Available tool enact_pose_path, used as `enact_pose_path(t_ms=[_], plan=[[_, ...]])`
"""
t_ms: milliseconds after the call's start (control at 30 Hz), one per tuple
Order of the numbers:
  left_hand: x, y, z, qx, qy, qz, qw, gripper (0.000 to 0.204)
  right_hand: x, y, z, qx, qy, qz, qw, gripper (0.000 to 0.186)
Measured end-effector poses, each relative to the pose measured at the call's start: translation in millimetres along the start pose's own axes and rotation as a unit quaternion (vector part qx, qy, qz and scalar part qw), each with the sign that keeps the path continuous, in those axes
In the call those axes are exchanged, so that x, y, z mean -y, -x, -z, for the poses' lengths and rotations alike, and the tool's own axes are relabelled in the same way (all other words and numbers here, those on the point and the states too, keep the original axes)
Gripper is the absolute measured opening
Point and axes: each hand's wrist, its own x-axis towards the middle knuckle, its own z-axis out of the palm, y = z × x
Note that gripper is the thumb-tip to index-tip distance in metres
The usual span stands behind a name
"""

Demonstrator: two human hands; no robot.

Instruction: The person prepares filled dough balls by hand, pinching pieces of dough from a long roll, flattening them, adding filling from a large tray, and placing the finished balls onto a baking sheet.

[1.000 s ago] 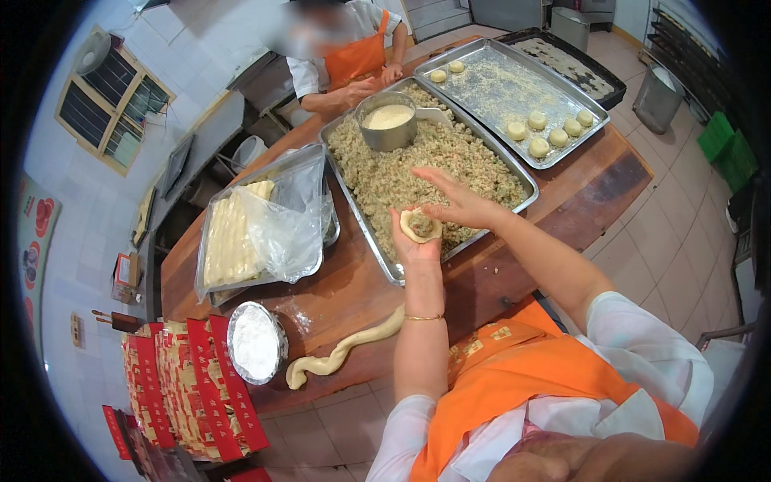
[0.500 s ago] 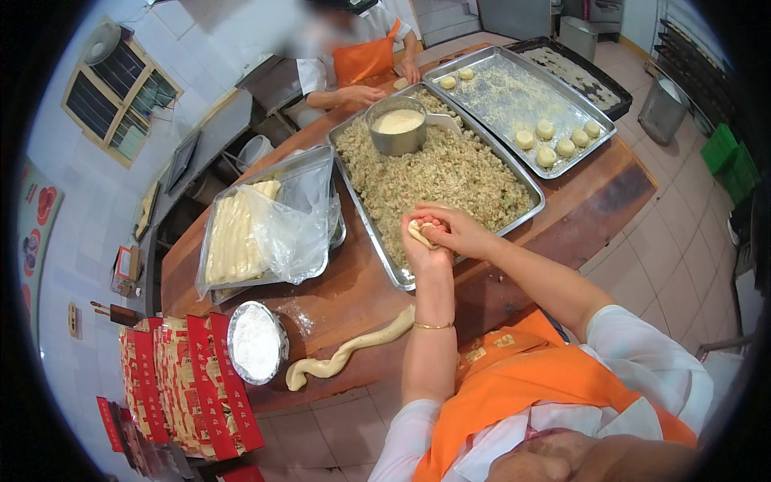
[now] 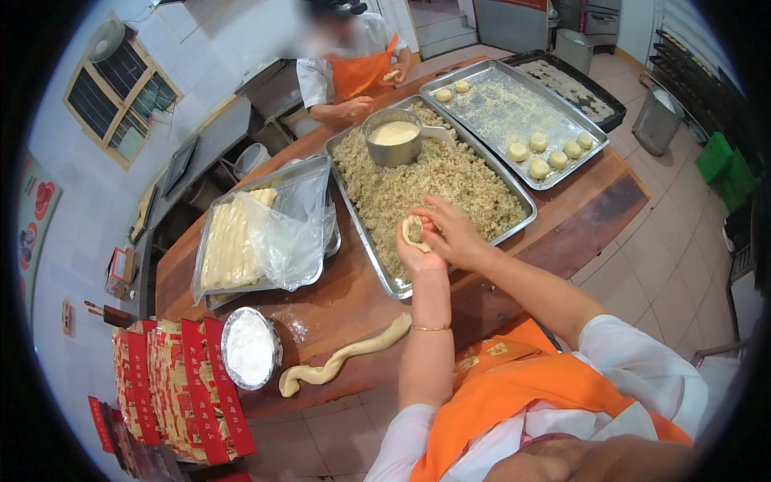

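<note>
On the wooden table [image 3: 590, 213], a tray [image 3: 395, 287] holds crumbly filling [image 3: 371, 189] while left hand [image 3: 419, 259] and right hand [image 3: 456, 233] grasp a dough wrapper [image 3: 410, 230].

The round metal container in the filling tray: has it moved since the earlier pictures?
No. Against the filling tray, the round metal container keeps its place near the far end; both only shift together in the view.

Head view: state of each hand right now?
Left hand: cupped, holding a dough piece.
Right hand: curved beside the dough piece; whether it grips cannot be told.
</note>
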Motion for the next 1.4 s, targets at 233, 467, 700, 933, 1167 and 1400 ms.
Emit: enact_pose_path(t_ms=[233,467,700,933,1167,1400], plan=[[6,-2,6,0.020,0.028,0.012,0.999,0.026,20,-1,7,0.104,-0.271,-0.116,0.950,0.049],[0,-10,26,0.069,-0.067,-0.006,0.995,0.040,20,12,-6,0.050,-0.130,-0.069,0.988,0.042],[-1,17,15,0.184,-0.004,0.039,0.982,0.040,34,-3,9,0.023,-0.476,-0.190,0.858,0.038],[-9,25,-11,0.062,0.024,-0.013,0.998,0.030,5,-21,22,-0.046,0.305,0.344,0.887,0.037],[-14,9,-14,-0.013,0.026,-0.043,0.999,0.030,-3,-19,27,-0.035,0.247,0.305,0.919,0.048],[-72,25,52,-0.046,0.042,-0.033,0.998,0.027,-19,88,81,0.054,0.171,0.065,0.982,0.027]])
